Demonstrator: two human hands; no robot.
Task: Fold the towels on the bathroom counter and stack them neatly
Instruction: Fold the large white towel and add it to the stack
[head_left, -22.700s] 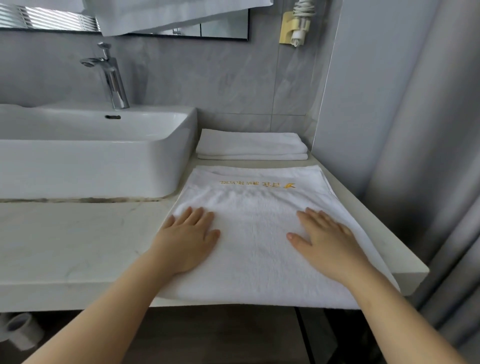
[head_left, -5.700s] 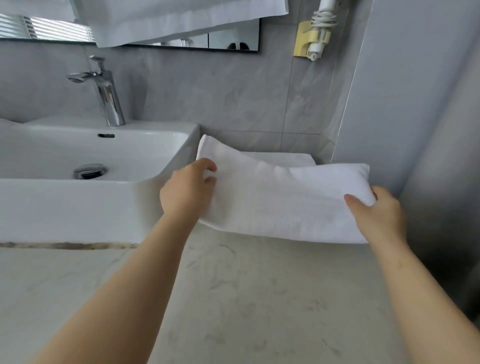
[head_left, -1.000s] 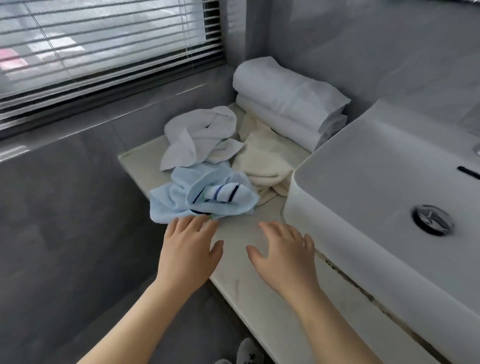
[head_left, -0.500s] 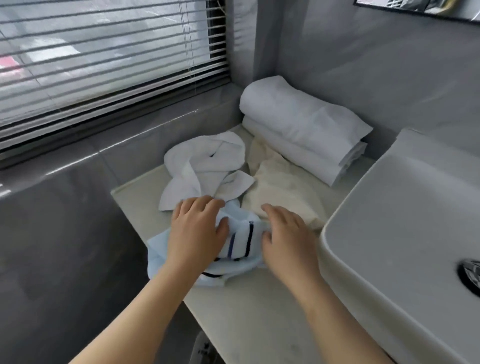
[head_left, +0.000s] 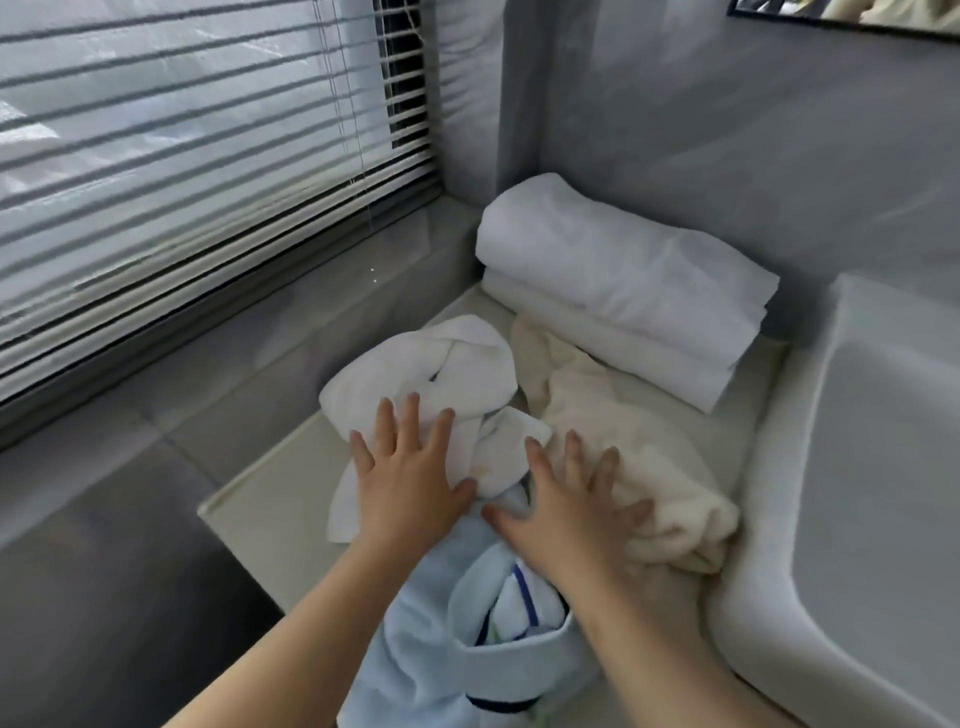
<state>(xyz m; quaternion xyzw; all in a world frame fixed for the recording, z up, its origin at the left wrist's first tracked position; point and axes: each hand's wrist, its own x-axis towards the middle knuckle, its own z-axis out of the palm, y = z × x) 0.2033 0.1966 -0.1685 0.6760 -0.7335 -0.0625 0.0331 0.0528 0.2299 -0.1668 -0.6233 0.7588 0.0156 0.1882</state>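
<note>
1. Hands: my left hand (head_left: 410, 483) lies flat, fingers spread, on the white towel (head_left: 441, 379); my right hand (head_left: 566, 509) lies flat, fingers spread, on the cream towel (head_left: 649, 467). Neither grips anything.
2. Position: three loose towels sit crumpled on the table (head_left: 260, 499) between the window wall and the sink (head_left: 883, 493). The blue towel (head_left: 467, 623) lies nearest me, under both wrists.
3. Key relation: the white towel runs away from my left hand toward the far left; the cream towel runs from my right hand toward the folded stack (head_left: 623, 291), and touches it.
4. Judgement: each hand is nearer its own towel; I would take one only.
5. Containers: the sink shows nothing in it.
</note>
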